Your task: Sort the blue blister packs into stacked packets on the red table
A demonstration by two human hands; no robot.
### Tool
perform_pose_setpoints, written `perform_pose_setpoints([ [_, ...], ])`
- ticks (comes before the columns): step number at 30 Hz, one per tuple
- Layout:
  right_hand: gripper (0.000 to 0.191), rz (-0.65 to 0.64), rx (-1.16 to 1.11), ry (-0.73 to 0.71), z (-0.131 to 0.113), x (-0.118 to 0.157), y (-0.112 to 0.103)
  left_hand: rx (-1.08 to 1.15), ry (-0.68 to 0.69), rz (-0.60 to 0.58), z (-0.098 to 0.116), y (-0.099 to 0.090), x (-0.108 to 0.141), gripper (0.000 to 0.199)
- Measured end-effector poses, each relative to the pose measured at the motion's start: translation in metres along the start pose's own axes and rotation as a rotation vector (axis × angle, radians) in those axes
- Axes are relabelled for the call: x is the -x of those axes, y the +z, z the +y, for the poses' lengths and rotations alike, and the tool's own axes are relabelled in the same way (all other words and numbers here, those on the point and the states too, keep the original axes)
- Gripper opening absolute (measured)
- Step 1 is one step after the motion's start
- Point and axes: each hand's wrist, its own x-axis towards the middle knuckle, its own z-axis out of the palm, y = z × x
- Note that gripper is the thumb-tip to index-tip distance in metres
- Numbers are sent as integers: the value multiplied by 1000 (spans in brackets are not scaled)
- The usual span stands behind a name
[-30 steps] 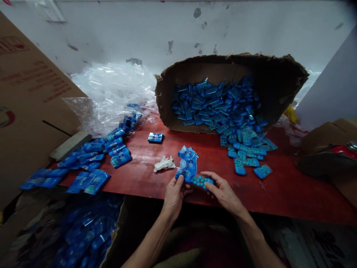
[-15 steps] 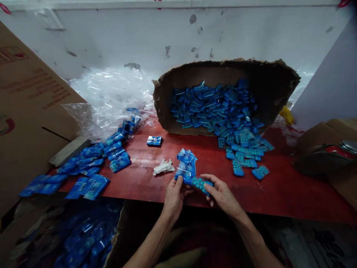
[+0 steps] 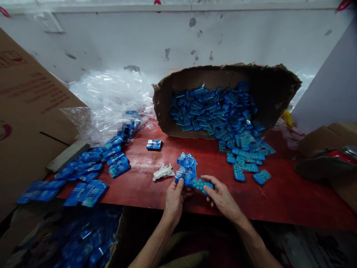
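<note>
Near the front edge of the red table, my left hand (image 3: 175,195) pinches a flat blue printed packet (image 3: 185,176) between thumb and fingers. My right hand (image 3: 220,193) grips a blue pack of round turquoise beads (image 3: 203,185), whose left end meets the printed packet. More flat printed pieces (image 3: 187,159) lie just beyond my left hand. To the left of them rests a crumpled white tissue (image 3: 163,172). A small stack of blue cards (image 3: 154,144) sits farther back.
A torn cardboard box (image 3: 167,126) on its side spills beaded blue packs (image 3: 240,149) onto the table (image 3: 279,193). Finished-looking blue packets (image 3: 89,167) and clear plastic bags (image 3: 108,100) lie left. A large carton (image 3: 33,111) stands far left; below is a bin of blue packs (image 3: 86,238).
The camera view has tilted slightly, so the table appears a little lower. Both hands keep their holds, and the beaded pack lies slightly flatter against the printed packet.
</note>
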Motion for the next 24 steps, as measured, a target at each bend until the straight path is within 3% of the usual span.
perform_pose_setpoints([
  [12,39,-67,-38,17,-10,-6,-8,69,-51,-34,4,6,-3,27],
  [21,35,0,24,-54,-8,-6,-7,15,-45,-11,7,9,-4,29],
  [24,36,27,-25,-15,-5,-7,-5,6,-59,-10,6,8,-5,28],
])
